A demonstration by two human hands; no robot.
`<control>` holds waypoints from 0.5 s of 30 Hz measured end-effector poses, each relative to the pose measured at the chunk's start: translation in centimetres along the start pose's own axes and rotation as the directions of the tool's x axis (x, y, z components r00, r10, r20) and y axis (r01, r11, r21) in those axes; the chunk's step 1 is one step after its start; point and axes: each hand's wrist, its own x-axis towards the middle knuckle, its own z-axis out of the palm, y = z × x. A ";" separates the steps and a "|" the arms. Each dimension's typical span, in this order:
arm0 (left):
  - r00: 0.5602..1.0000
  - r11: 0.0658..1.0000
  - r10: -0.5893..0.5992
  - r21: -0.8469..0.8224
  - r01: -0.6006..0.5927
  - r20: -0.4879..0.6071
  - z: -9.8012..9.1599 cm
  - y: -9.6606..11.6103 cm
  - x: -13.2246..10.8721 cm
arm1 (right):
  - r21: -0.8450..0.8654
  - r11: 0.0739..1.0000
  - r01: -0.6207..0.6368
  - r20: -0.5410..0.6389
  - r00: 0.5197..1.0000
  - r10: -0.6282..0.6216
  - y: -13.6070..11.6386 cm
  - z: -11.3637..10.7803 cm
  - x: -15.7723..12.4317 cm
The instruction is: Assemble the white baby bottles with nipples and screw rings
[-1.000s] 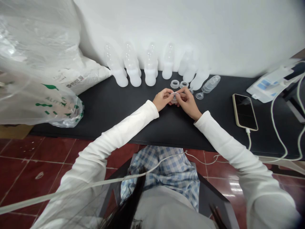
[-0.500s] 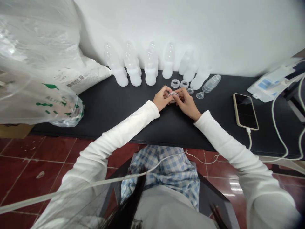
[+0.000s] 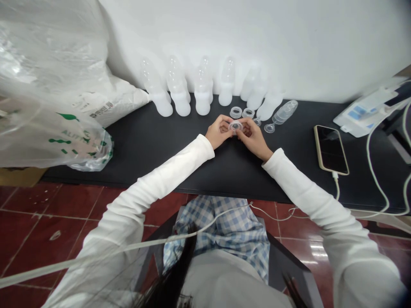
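My left hand [image 3: 219,131] and my right hand [image 3: 252,136] meet above the black table, their fingertips closed on opposite sides of a translucent bottle collar ring [image 3: 236,126]. A clear round piece appears to sit within the ring; its details are too small to tell. Just beyond my fingers lie two more collar rings, one on the left [image 3: 236,112] and one on the right [image 3: 248,113]. Close to my right hand are a clear nipple-like piece with a round flange [image 3: 269,128] and a clear ribbed plastic part [image 3: 285,112].
Several white baby bottles with clear domed caps, one of them a bottle [image 3: 226,92], stand along the wall. A plastic bag [image 3: 64,128] covers the table's left end. To the right are a phone [image 3: 331,149] on a cable and a white-and-blue package [image 3: 359,113].
The collar ring between my hands has tilted so its round face shows more toward me. Both hands keep nearly the same place, with fingers slightly shifted.
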 end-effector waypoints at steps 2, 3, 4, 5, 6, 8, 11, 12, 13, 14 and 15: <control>1.000 1.000 0.003 0.010 -0.003 0.000 0.1 0.0 0.0 | 0.014 1.000 -0.007 0.003 1.000 0.007 -0.1 0.0 0.0; 1.000 1.000 0.004 0.011 -0.004 0.007 0.1 0.0 -0.1 | 0.021 1.000 -0.009 0.003 1.000 0.009 -0.2 0.0 0.0; 1.000 1.000 0.005 0.013 -0.005 0.016 0.1 0.1 -0.1 | 0.028 1.000 -0.010 0.004 1.000 0.010 -0.3 0.0 0.0; 1.000 1.000 0.006 0.016 -0.007 0.024 0.2 0.2 -0.2 | 0.033 0.999 -0.010 0.007 1.000 0.010 -0.4 0.0 0.0; 1.000 1.000 0.009 0.022 -0.009 0.030 0.2 0.3 -0.2 | 0.038 0.999 -0.010 0.010 1.000 0.010 -0.5 0.0 0.0; 1.000 0.999 0.016 0.037 -0.017 0.024 0.2 0.4 -0.3 | 0.045 0.999 -0.011 0.013 1.000 0.010 -0.6 0.0 0.0; 1.000 0.998 0.021 0.052 -0.021 -0.008 0.2 0.4 -0.2 | 0.056 0.998 -0.016 0.008 1.000 0.015 -0.6 0.0 0.0; 1.000 0.999 0.017 0.052 -0.017 -0.015 0.2 0.3 -0.1 | 0.055 0.998 -0.019 0.012 1.000 0.019 -0.6 0.0 -0.1; 1.000 0.999 0.012 0.048 -0.011 -0.019 0.2 0.3 -0.1 | 0.050 0.998 -0.023 0.019 1.000 0.022 -0.6 0.0 -0.1; 1.000 0.999 0.007 0.041 -0.006 -0.020 0.2 0.3 0.0 | 0.040 0.999 -0.025 0.027 0.999 0.024 -0.6 0.0 -0.1; 1.000 0.999 0.002 0.032 -0.002 -0.019 0.2 0.3 0.0 | 0.026 0.999 -0.024 0.035 0.999 0.023 -0.7 0.0 -0.2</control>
